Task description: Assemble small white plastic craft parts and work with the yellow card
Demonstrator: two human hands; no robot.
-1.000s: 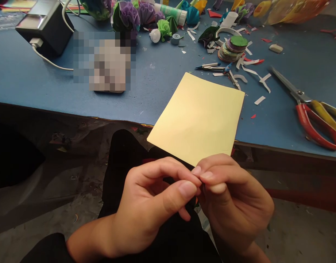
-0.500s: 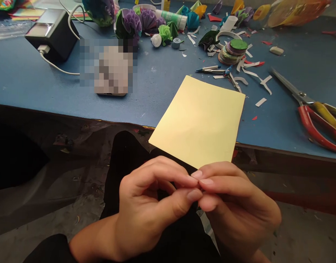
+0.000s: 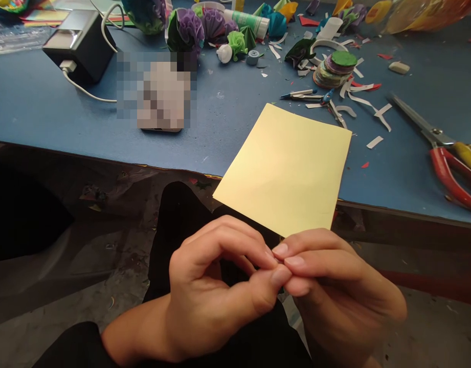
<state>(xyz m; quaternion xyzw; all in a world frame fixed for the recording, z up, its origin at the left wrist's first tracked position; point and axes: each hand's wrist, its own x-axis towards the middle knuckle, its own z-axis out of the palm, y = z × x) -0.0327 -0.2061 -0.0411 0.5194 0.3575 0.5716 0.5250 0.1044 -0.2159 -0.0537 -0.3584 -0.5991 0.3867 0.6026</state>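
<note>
My left hand (image 3: pixel 220 286) and my right hand (image 3: pixel 338 286) meet fingertip to fingertip over my lap, in front of the blue table's edge. Both are closed in a pinch; whatever lies between the fingertips is too small or hidden to make out. Just beyond them a yellow sheet of paper (image 3: pixel 289 168) lies partly on the table and overhangs its edge, its near corner close behind my right fingers.
Red-handled scissors (image 3: pixel 436 133) lie on the blue table (image 3: pixel 162 153) at the right. A compass (image 3: pixel 315 97), paper scraps, a round green-topped roll (image 3: pixel 335 69) and paper flowers (image 3: pixel 185 30) sit farther back. A black box (image 3: pixel 80 48) with a cable stands left.
The whole view has shifted slightly, so the table things appear a little farther right. My hands remain together at the fingertips, with only a slight change in the fingers.
</note>
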